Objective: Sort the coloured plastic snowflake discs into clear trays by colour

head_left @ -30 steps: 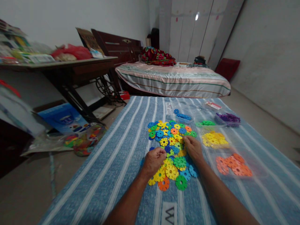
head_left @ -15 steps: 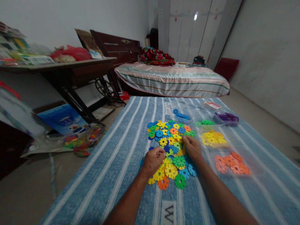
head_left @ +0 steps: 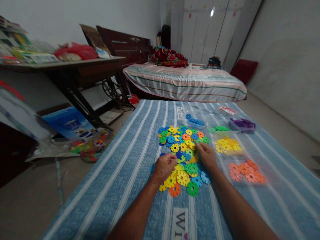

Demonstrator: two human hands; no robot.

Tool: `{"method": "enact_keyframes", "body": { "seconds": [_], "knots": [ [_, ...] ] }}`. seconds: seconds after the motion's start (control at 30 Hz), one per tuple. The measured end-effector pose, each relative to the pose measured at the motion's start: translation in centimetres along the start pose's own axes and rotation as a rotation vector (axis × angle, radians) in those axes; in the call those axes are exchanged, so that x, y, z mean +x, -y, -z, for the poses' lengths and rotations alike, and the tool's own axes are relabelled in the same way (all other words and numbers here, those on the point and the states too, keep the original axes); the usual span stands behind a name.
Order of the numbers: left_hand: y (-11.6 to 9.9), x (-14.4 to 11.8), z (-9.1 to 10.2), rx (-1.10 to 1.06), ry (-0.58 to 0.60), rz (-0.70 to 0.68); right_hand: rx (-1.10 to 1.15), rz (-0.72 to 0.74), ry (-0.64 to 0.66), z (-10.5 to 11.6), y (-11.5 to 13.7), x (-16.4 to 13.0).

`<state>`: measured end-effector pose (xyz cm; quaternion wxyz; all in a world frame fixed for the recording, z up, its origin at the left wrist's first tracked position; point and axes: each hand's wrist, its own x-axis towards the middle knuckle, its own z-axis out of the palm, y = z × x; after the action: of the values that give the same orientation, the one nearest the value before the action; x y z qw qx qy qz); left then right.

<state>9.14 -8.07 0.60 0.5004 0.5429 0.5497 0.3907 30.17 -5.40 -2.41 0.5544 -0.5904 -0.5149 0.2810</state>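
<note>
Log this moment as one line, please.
left hand: curled on mixed disc pile | right hand: flat on pile | sorted orange discs: right

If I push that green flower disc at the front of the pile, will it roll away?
Probably not: the green disc lies flat on the striped mat, so it would likely slide. It looks like thin, notched plastic, so probably light and stiff.
</note>
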Motion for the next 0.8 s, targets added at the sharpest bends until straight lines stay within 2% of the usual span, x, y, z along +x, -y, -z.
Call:
{"method": "enact_keyframes", "body": {
  "seconds": [0.8],
  "knots": [
    [-0.03, -0.04, -0.10, 0.004, -0.001, -0.006, -0.011, 0.011, 0.003, 0.36, 0.19, -0.19]
  ]
}}
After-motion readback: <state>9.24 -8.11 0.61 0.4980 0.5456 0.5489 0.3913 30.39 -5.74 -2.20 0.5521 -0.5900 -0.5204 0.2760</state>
